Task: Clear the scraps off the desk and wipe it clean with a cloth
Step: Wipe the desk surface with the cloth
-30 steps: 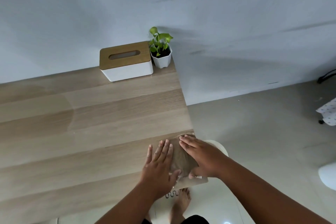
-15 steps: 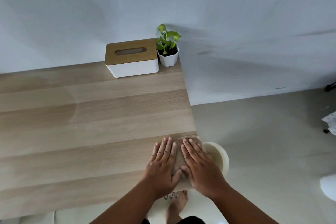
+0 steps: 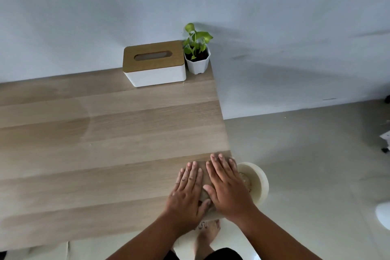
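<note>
A room at home, by the look of it. I stand barefoot, my foot (image 3: 205, 236) on pale glossy floor tiles (image 3: 306, 164). In front of me is a light wood-grain desk (image 3: 105, 143) pushed against a plain pale wall (image 3: 84, 17). At the back corner stand a white tissue box with a wooden lid (image 3: 155, 63) and, just beside it, a small potted plant (image 3: 197, 54).

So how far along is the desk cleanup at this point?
Mostly done, it seems: the desk shows no scraps beyond a few specks, and a darker patch at left looks damp. In hand: both the left hand and right hand press flat on the cloth at the near right corner, above the bin. Left: possibly the strip near the tissue box.
</note>
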`<action>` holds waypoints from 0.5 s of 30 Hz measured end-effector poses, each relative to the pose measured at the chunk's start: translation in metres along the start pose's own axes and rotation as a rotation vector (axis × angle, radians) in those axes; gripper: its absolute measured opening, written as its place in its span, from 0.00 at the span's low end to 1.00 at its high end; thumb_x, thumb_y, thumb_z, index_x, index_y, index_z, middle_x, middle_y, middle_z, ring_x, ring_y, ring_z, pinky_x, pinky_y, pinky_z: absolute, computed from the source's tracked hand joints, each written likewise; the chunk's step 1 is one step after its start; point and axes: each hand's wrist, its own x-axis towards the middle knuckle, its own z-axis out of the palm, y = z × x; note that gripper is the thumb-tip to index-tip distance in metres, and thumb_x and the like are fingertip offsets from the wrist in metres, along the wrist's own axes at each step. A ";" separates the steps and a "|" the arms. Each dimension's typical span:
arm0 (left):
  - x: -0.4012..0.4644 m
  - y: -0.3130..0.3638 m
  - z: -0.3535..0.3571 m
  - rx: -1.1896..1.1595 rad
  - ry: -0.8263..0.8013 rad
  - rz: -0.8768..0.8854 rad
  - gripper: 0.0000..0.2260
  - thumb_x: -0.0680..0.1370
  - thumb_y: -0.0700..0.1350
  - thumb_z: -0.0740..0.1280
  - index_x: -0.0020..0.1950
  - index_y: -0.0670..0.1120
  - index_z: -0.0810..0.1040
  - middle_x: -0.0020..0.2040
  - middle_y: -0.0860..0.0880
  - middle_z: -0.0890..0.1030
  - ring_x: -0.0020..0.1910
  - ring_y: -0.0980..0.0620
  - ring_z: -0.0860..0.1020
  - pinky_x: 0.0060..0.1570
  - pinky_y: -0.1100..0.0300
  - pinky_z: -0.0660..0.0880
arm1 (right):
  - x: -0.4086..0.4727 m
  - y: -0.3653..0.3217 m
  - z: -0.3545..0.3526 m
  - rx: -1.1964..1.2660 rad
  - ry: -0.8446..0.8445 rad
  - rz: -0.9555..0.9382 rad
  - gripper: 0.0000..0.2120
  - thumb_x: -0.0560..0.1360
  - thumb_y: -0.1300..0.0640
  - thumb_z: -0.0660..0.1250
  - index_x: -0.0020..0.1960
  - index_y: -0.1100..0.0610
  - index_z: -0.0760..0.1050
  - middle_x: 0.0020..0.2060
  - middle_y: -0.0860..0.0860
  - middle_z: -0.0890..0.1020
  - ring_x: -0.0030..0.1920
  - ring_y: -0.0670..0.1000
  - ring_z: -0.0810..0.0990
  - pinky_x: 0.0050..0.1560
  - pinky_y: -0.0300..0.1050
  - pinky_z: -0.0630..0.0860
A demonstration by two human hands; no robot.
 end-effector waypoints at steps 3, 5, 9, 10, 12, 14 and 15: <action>0.002 0.002 -0.003 -0.015 -0.007 0.014 0.37 0.83 0.62 0.55 0.81 0.36 0.58 0.83 0.36 0.54 0.83 0.38 0.52 0.78 0.43 0.54 | -0.003 0.009 0.001 -0.019 -0.026 -0.011 0.31 0.85 0.41 0.50 0.81 0.59 0.60 0.82 0.57 0.58 0.82 0.59 0.54 0.78 0.63 0.61; 0.002 -0.002 -0.007 -0.009 -0.007 0.041 0.36 0.83 0.63 0.56 0.81 0.37 0.61 0.82 0.37 0.56 0.82 0.38 0.54 0.77 0.44 0.56 | -0.003 0.008 0.001 -0.030 -0.052 0.001 0.32 0.85 0.40 0.46 0.82 0.59 0.59 0.82 0.57 0.57 0.83 0.58 0.53 0.78 0.62 0.61; -0.004 -0.015 -0.019 0.057 -0.043 0.051 0.39 0.82 0.67 0.56 0.81 0.39 0.61 0.83 0.39 0.57 0.82 0.40 0.56 0.76 0.45 0.57 | -0.001 0.000 -0.012 -0.011 -0.075 0.053 0.32 0.84 0.40 0.50 0.81 0.58 0.61 0.82 0.57 0.57 0.82 0.59 0.53 0.78 0.62 0.58; -0.008 -0.021 -0.022 0.071 -0.043 0.036 0.39 0.81 0.68 0.56 0.81 0.39 0.61 0.83 0.39 0.58 0.82 0.40 0.56 0.76 0.45 0.57 | 0.000 -0.003 -0.015 0.005 -0.076 0.051 0.32 0.83 0.39 0.52 0.81 0.57 0.62 0.82 0.56 0.58 0.82 0.59 0.53 0.78 0.63 0.57; -0.014 -0.038 -0.025 0.098 -0.032 0.024 0.39 0.82 0.68 0.55 0.81 0.39 0.62 0.83 0.39 0.58 0.82 0.40 0.57 0.75 0.43 0.57 | 0.002 -0.010 -0.018 0.030 -0.073 0.010 0.32 0.83 0.38 0.53 0.82 0.54 0.60 0.83 0.54 0.56 0.83 0.60 0.50 0.78 0.64 0.54; -0.019 -0.053 -0.025 0.126 -0.028 0.041 0.39 0.81 0.68 0.56 0.81 0.40 0.63 0.82 0.40 0.59 0.82 0.40 0.58 0.74 0.42 0.59 | 0.000 -0.014 -0.016 0.037 -0.085 -0.036 0.33 0.83 0.37 0.53 0.82 0.53 0.58 0.83 0.53 0.54 0.83 0.59 0.48 0.78 0.64 0.54; -0.021 -0.058 -0.025 0.136 -0.039 0.059 0.39 0.81 0.68 0.56 0.81 0.40 0.64 0.82 0.40 0.60 0.82 0.41 0.58 0.74 0.41 0.60 | -0.001 -0.015 -0.014 0.031 -0.090 -0.047 0.33 0.83 0.37 0.53 0.82 0.53 0.57 0.83 0.53 0.54 0.83 0.59 0.47 0.78 0.64 0.54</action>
